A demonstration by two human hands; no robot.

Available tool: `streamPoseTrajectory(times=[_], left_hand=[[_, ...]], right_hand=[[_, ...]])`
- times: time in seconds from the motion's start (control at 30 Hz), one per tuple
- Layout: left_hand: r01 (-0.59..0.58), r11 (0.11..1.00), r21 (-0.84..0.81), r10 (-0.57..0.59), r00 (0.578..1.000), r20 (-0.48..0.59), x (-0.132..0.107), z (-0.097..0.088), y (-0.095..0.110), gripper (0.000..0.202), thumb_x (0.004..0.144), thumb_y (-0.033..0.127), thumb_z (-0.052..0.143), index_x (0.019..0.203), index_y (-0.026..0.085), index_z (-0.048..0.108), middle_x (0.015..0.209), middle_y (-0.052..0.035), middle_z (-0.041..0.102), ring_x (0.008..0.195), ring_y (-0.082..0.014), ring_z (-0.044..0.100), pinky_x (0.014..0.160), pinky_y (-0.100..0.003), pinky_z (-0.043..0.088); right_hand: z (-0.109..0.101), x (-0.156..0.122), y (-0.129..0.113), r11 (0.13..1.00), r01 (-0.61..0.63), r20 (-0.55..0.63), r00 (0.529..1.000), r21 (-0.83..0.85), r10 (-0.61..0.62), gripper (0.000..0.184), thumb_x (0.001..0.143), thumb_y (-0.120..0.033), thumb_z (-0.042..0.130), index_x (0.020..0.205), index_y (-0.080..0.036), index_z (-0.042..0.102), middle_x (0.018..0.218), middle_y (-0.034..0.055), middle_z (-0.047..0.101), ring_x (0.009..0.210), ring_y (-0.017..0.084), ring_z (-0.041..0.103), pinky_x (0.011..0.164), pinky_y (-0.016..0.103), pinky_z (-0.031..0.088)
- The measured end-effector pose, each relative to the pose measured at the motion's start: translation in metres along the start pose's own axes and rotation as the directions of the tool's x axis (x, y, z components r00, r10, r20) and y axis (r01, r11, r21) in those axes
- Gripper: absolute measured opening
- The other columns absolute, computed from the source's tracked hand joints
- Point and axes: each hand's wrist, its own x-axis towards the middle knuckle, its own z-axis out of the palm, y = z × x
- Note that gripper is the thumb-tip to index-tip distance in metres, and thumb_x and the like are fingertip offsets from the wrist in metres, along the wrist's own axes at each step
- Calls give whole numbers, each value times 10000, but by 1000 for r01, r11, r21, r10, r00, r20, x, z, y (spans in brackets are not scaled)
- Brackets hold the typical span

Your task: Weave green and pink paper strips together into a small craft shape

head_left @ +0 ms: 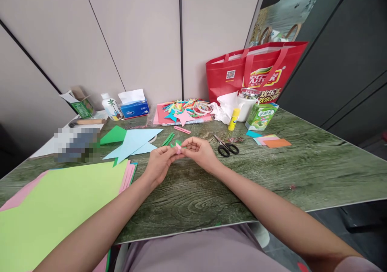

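Between my hands is a small folded paper piece (178,147) in pink and green, raised a little over the table. My left hand (161,161) pinches it from the left, and the fingers of my right hand (199,152) are closed on its right side. My fingers cover much of the piece. Just beyond them lie a folded green paper strip (168,139) and a folded pink strip (182,129). To the right of my right hand rest black-handled scissors (225,148), lying on the table with the blades pointing away from me.
Coloured sheets (69,207) cover the left front of the table (193,207). Light blue paper (136,141) lies behind them. Paper stars (184,117) are piled at the back. A glue stick (234,119), a drink carton (261,117) and a red bag (225,76) stand back right; small paper cards (277,143) lie nearer.
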Motion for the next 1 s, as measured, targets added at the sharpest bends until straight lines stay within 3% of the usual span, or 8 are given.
streamPoseTrajectory(times=[0.5,0.73,1.0], left_hand=[[-26,999,-40,28,999,41,-2,-1,-2,173,623,225,714,522,117,624,595,-13,624,658,-125,580,770,-348,513],[28,999,34,-30,998,52,-1,-2,-1,192,624,279,714,570,116,627,619,-15,621,620,-126,574,589,-274,527],[-48,997,53,47,999,12,-1,-1,-2,208,606,290,728,590,111,625,595,-4,605,603,-115,572,594,-252,532]], right_hand=[[1,-2,1,1000,-21,-3,1000,22,21,124,622,-250,674,697,-181,603,638,-14,635,598,117,594,594,243,500],[1,-3,1,998,40,-16,999,-55,-41,128,653,-273,673,693,-175,600,582,-20,600,516,96,540,527,224,453],[-1,-1,3,999,-20,15,1000,31,19,235,579,-264,729,757,-161,616,659,-7,636,592,104,584,607,244,492]])
